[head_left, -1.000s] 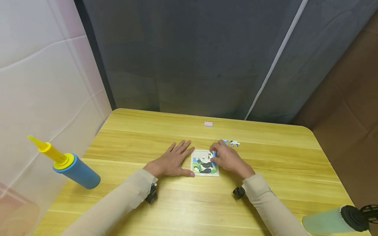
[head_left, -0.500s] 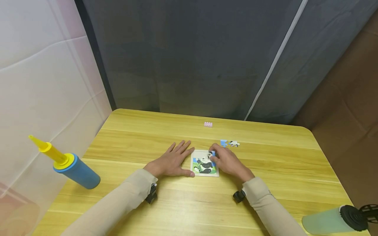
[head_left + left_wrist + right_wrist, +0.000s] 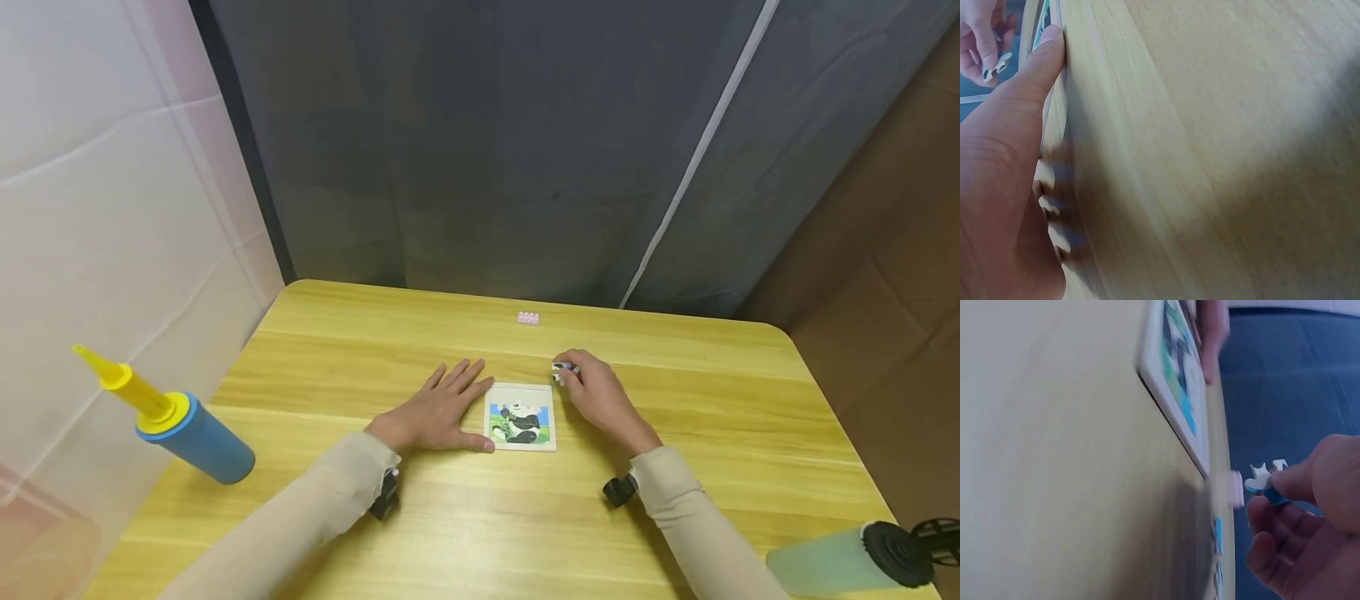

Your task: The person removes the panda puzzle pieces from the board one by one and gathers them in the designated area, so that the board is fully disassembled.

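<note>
The panda jigsaw board (image 3: 522, 417) lies on the table, its lower part filled with the picture and its upper strip pale and bare. My left hand (image 3: 438, 412) rests flat with spread fingers at the board's left side, thumb at its edge. Beyond the board's upper right corner, my right hand (image 3: 600, 396) pinches a jigsaw piece (image 3: 1262, 479) between thumb and fingers, above the table. Black, white and blue show on that piece. Two loose jigsaw pieces (image 3: 1218, 536) lie on the table in the right wrist view; in the head view my right hand hides them.
A pink toy brick (image 3: 528, 318) sits towards the table's back edge. At the left stands a blue and yellow hand pump (image 3: 198, 437). A pale green bottle (image 3: 825, 562) with a black lid is at the front right corner.
My right hand has lifted the jigsaw piece out of the board's upper right corner and carried it right and away from me. The left hand has stayed put.
</note>
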Motion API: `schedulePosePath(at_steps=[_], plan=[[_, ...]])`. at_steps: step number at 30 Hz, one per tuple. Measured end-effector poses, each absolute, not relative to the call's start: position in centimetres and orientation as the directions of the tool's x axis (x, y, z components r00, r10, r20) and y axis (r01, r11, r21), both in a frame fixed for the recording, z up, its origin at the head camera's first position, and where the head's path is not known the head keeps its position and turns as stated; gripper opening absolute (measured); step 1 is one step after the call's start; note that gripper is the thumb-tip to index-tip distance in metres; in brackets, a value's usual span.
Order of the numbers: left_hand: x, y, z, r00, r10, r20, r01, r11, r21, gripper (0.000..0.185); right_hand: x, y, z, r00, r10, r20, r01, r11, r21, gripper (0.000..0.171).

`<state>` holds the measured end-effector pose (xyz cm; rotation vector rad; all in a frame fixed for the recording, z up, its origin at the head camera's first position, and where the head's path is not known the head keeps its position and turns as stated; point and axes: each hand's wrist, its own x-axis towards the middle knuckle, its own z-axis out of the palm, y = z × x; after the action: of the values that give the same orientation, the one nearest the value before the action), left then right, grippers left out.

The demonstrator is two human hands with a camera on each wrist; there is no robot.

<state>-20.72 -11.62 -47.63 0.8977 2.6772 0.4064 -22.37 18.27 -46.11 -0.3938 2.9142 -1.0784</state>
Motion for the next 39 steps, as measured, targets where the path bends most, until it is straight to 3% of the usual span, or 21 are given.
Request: schedulePosePath(at_steps=[9, 16, 27, 39], plan=[[-20.5, -11.6, -47.6, -0.765, 0.619, -0.179, 0.537, 0.765, 0.354, 0.109, -24.2, 22.9, -45.6, -0.994, -0.037, 0.105, -0.101, 0.692, -0.715, 0.025], [-20.5, -11.8, -47.6, -0.766, 0.619, -0.171, 0.537, 0.764, 0.357, 0.108, -25.1, 25.2, -46.0, -0.996, 0.083, 0.043, 0.028, 0.707, -0.706, 0.027], [-20.6, -12.0, -47.5, -0.769, 0.615, -0.176, 0.53, 0.767, 0.363, 0.109, -25.3, 25.6, -47.2, -0.997, 0.073, -0.035, 0.077, 0.74, -0.668, 0.025], [-20.5, -11.8, -47.4, -0.767, 0.616, -0.181, 0.529, 0.766, 0.365, 0.109, -25.5, 26.0, -47.7, -0.998, 0.066, -0.011, 0.058, 0.77, -0.635, 0.025]])
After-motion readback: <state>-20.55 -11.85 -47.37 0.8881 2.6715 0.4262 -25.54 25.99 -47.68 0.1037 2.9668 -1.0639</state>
